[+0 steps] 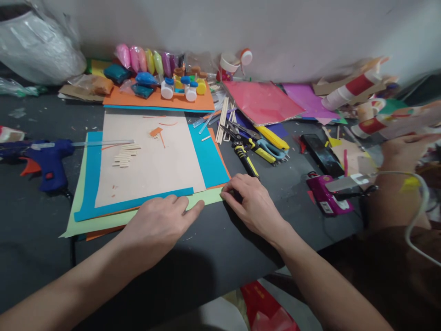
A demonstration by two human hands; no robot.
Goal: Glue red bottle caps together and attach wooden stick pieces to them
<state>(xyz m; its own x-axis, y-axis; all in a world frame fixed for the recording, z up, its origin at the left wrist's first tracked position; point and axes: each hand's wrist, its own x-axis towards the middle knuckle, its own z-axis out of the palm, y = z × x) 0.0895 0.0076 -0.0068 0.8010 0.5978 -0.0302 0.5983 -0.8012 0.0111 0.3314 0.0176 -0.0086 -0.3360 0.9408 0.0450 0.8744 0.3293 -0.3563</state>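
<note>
A light green sheet of paper (210, 198) lies under a stack of coloured sheets, its front edge showing. My right hand (257, 207) pinches the right end of this green strip between thumb and fingers. My left hand (161, 220) rests on the strip's middle, thumb stretched out to the right, its other fingers bent and partly hidden. Just beyond it lies a blue paper strip (138, 202). On top of the stack is a pale sheet (165, 170) bearing short wooden sticks (127, 155) and orange paper scraps (156, 132).
A blue glue gun (51, 161) lies at left. Pliers (243, 151), yellow-handled tools (272, 138), a phone (322, 154) and a purple device (329, 195) lie to the right. Clay packets (148, 59) line the back. Another person's arm (399, 161) reaches in at far right.
</note>
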